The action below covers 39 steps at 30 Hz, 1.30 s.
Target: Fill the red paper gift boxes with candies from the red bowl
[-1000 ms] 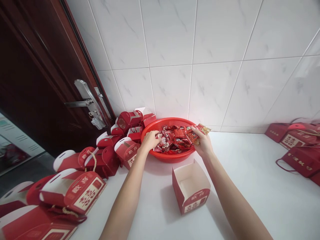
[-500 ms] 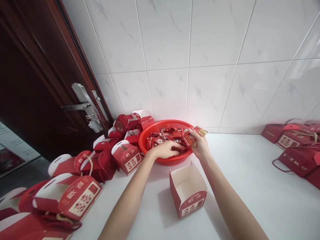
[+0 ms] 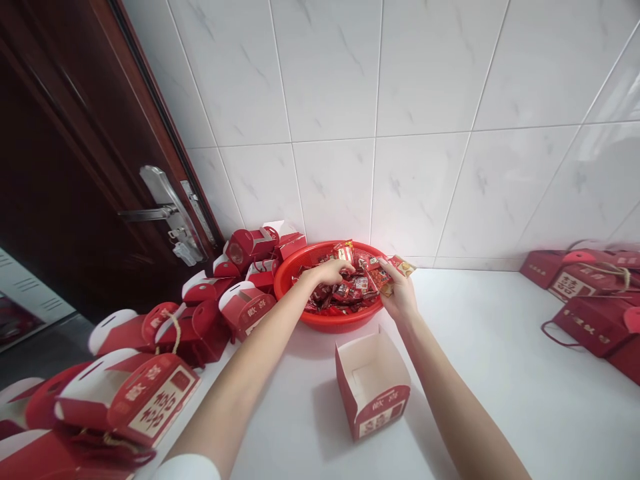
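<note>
A red plastic basket (image 3: pixel 332 324) holds a heap of small wrapped sweets (image 3: pixel 345 291), mostly in red wrappers. My left hand (image 3: pixel 331 272) reaches into it from the near left, its fingers curled over a red and white candy packet (image 3: pixel 345 253) that stands up from the pile. At the basket's right rim, my right hand (image 3: pixel 400 295) grips several candy packets (image 3: pixel 383 279), one with a gold end poking out past the fingers. Just in front of the basket, between my forearms, an open red gift box (image 3: pixel 373 383) stands upright with its pale inside showing.
Many red gift boxes (image 3: pixel 145 393), some with rope handles, crowd the left side of the white table (image 3: pixel 480 347). More red boxes (image 3: pixel 580 280) sit at the far right. A tiled wall (image 3: pixel 425 193) rises behind, and a dark door (image 3: pixel 90 133) with a metal handle is at left.
My left hand has moved deeper and slightly left in the basket, and a red and white packet now stands up beside its fingers. My right hand keeps its packets almost in place.
</note>
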### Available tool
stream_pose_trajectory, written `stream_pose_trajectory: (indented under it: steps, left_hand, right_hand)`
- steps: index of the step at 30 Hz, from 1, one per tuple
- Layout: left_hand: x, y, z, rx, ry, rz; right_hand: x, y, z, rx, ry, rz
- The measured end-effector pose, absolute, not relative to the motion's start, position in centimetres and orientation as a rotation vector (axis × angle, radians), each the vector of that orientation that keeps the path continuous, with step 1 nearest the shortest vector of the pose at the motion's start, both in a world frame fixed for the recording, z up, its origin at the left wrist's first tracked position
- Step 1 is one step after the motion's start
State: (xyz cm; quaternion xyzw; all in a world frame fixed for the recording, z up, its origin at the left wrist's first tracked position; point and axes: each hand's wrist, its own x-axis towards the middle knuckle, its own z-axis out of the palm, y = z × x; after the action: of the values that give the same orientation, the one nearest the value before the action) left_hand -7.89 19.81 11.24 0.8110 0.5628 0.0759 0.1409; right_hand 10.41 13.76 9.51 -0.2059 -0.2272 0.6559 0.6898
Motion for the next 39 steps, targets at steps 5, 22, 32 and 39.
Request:
stream_pose_trajectory:
  steps: [5,22,32,39]
  left_hand:
    - [-6.9,20.1,10.7,2.3,1.661,0.298]
    - [-5.6,18.8,11.4,2.424,1.722,-0.016]
    - [-6.3,18.7,11.1,2.382,1.681,0.009]
    - [-5.2,18.5,11.1,2.345,1.676,-0.195]
  right_hand:
    - [10.9,14.7,9.0,-0.461,-0.372,1.469]
    - [10.8,14.7,8.7,-0.454,-0.343,1.456]
    - [10.5,14.5,8.8,-0.471,-0.413,1.437]
    - [10.5,14.3,9.1,-0.493,-0.402,1.438]
